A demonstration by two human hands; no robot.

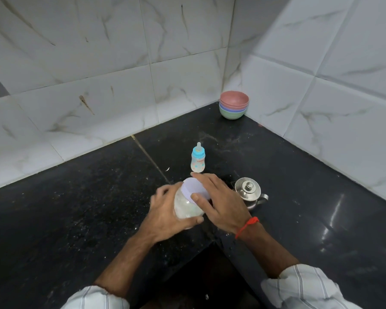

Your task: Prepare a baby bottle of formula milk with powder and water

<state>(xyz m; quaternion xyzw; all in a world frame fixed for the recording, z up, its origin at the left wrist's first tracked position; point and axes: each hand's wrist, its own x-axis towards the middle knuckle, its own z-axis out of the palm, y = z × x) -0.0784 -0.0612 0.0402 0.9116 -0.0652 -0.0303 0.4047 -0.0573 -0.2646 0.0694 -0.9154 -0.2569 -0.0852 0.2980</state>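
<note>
left hand (165,216) grips powder jar (186,205) | right hand (221,201) clasps lid (194,189) | bottle (198,158) print unreadable

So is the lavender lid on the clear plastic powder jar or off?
On. The lavender lid still caps the clear jar; the right hand grips it, the left hand holds the jar.

Both hands (165,216) on powder jar (188,205)
</note>
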